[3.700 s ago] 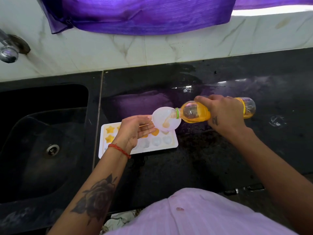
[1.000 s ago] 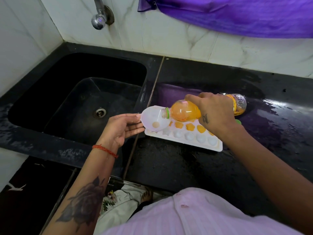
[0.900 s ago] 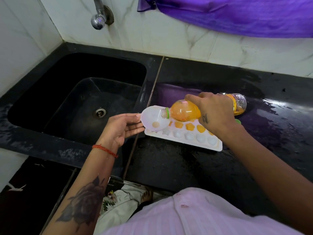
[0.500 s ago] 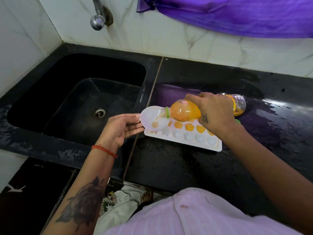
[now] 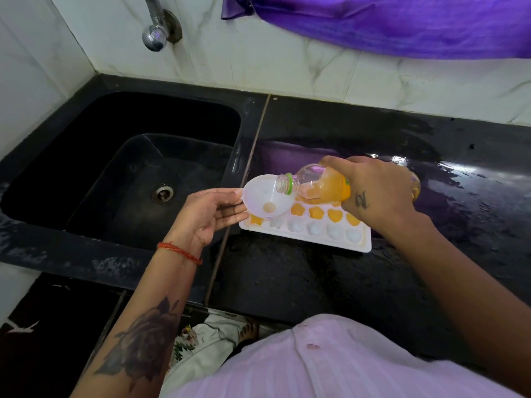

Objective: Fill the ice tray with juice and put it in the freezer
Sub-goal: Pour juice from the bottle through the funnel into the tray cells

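Observation:
A white ice tray (image 5: pixel 362 246) lies on the black counter beside the sink. Several moulds in its far rows hold orange juice; the near row looks unfilled. My left hand (image 5: pixel 211 215) holds a white funnel (image 5: pixel 260 196) by its rim over the tray's left end. My right hand (image 5: pixel 376 192) grips a clear juice bottle (image 5: pixel 324 186), tipped sideways with its open mouth at the funnel's edge. The juice sits back in the bottle's body and the neck looks empty.
A black sink (image 5: pixel 129 168) with a drain (image 5: pixel 163 193) lies left of the tray, under a chrome tap (image 5: pixel 155 35). The wet black counter (image 5: pixel 459 202) runs right. A purple cloth (image 5: pixel 402 21) hangs on the marble wall behind.
The view swung left from the counter to the sink. In the last second the bottle's neck rose a little, the juice ran back from its mouth, and more moulds are filled.

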